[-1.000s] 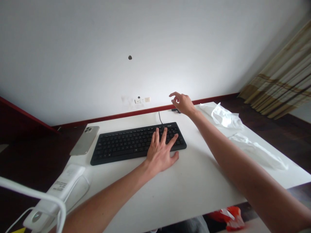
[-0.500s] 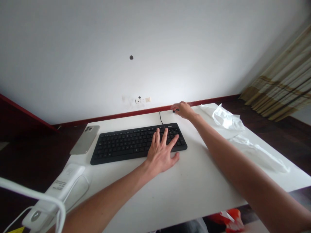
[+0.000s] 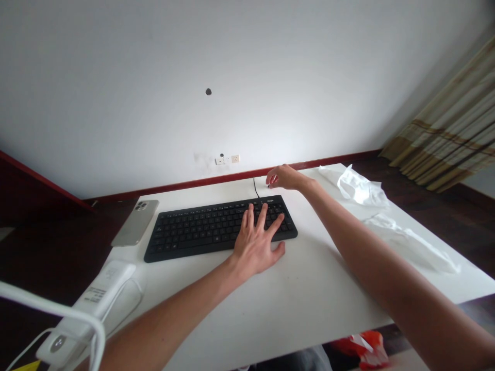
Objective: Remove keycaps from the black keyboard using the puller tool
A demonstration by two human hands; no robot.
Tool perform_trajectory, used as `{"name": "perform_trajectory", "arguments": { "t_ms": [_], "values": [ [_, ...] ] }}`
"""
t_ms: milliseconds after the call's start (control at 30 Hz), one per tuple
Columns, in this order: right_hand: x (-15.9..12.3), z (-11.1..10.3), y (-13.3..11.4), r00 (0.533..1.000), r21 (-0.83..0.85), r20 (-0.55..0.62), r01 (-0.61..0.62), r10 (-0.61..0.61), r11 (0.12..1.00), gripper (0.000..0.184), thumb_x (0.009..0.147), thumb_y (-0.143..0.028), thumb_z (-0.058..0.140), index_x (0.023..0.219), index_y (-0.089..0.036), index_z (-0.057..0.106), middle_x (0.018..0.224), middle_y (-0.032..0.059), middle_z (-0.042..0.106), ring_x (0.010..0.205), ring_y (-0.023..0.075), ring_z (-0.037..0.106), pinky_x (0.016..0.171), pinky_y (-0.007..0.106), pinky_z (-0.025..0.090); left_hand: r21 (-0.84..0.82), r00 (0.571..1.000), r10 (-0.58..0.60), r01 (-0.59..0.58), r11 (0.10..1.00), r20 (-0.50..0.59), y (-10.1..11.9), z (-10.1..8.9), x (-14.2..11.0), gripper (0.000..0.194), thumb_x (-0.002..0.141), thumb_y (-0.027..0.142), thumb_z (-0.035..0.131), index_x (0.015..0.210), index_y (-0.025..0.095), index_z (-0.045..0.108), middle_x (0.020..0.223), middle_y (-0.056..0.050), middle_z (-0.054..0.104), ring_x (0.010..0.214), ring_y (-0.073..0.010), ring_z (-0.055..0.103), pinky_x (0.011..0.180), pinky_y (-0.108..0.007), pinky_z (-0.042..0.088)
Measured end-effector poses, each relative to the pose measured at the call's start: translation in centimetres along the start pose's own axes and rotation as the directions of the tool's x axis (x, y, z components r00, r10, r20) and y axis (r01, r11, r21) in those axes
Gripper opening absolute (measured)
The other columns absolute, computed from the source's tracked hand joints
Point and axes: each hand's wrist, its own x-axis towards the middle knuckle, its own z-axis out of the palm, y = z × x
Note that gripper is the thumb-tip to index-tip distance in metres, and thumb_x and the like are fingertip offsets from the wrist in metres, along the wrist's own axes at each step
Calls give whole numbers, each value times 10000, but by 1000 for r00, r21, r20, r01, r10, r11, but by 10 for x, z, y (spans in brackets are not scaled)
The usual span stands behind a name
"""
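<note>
Head view: right hand (image 3: 285, 178) half-curled, grip unclear; left hand (image 3: 255, 247) splayed on keyboard (image 3: 185, 232).

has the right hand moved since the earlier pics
Yes, the right hand has moved down and left, closer to the keyboard cable.

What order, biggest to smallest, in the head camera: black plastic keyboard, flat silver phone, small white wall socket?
Black plastic keyboard, then flat silver phone, then small white wall socket. The far socket's real size is unsure.
</note>
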Motion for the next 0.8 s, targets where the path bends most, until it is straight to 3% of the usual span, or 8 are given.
{"name": "perform_trajectory", "arguments": {
  "t_ms": [167, 300, 500, 667, 800],
  "values": [
    [-3, -5, -6, 1000, -46, 16, 2, -1, 999, 93, 812, -214, 777, 904, -212, 791, 926, 21, 793, 926, 214, 735, 792, 287, 560, 2, 1000, 4, -4, 1000, -6, 0, 0, 0, 764, 927, 540, 599, 1610, 345, 316, 1716, -101, 165, 1542, -516, 119, 1197, -665, 260],
    [-3, -2, -8, 997, -33, 78, 5, -2, 999, 74, 803, -164, 748, 843, -212, 788, 900, 2, 796, 915, 200, 740, 794, 266, 558, 8, 1000, 6, -5, 1000, -12, 0, -1, 0, 760, 928, 532, 597, 1609, 340, 320, 1708, -113, 184, 1538, -520, 134, 1194, -665, 263],
    [-5, -7, -12, 998, -46, 66, -1, 4, 999, 108, 788, -113, 736, 838, -195, 785, 882, 13, 795, 885, 194, 741, 783, 258, 569, 28, 1000, 15, -14, 1000, -17, 0, 0, -1, 759, 929, 545, 595, 1609, 341, 324, 1709, -113, 186, 1535, -518, 150, 1191, -658, 268],
    [-26, -28, -25, 995, 50, -95, -25, 29, 998, 113, 802, -178, 765, 900, -216, 805, 877, 1, 802, 862, 196, 746, 803, 271, 582, 51, 999, 16, -15, 999, -28, -2, 3, -2, 771, 933, 562, 586, 1619, 356, 298, 1712, -100, 192, 1534, -512, 159, 1180, -670, 272],
    [-58, -20, -35, 960, 114, -280, 27, 6, 993, 85, 834, -265, 749, 883, -229, 810, 896, 9, 805, 865, 210, 750, 821, 295, 586, 49, 999, 20, -18, 999, -43, -2, 4, -2, 763, 930, 567, 587, 1611, 346, 322, 1702, -115, 219, 1528, -516, 178, 1178, -667, 275]
  ]
}}
